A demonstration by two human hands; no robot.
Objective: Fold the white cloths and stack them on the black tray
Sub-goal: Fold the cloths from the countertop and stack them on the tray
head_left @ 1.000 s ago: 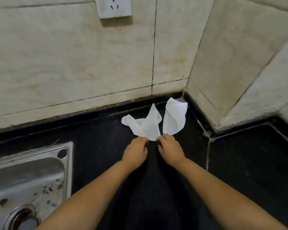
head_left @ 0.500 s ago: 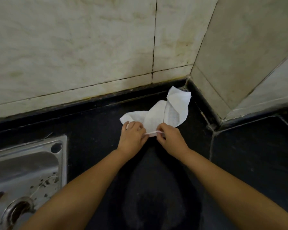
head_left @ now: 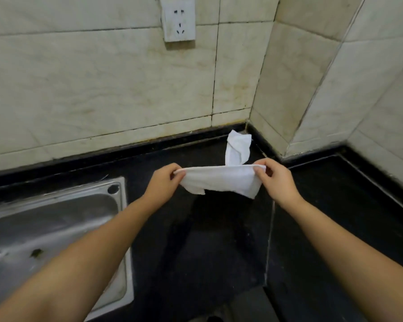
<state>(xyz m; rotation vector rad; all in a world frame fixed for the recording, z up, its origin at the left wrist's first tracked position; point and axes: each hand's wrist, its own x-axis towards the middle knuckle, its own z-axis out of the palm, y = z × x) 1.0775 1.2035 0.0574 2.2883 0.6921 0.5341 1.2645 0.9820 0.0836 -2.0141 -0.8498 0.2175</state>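
Tiled walls (head_left: 102, 84) meet in a corner above a black table (head_left: 219, 240); a wall socket (head_left: 179, 19) sits high on the rear wall. A steel sink (head_left: 56, 217) is set into the table at the left. No black tray can be identified in view, unless the dark recessed surface at the right serves as one; this cannot be confirmed. One white cloth (head_left: 219, 180) is held in the air above the table, stretched by its upper edge between both hands and hanging slack below. The left hand (head_left: 165, 180) pinches the left corner, fingers curled onto the fabric; the right hand (head_left: 275, 177) pinches the right corner likewise. A second white cloth (head_left: 237, 147) lies crumpled on the table near the corner, just behind the held one, untouched. Assessment: the task is at an early stage. No cloth is seen folded or stacked; the first appears opened out for folding, and the second remains outstanding.
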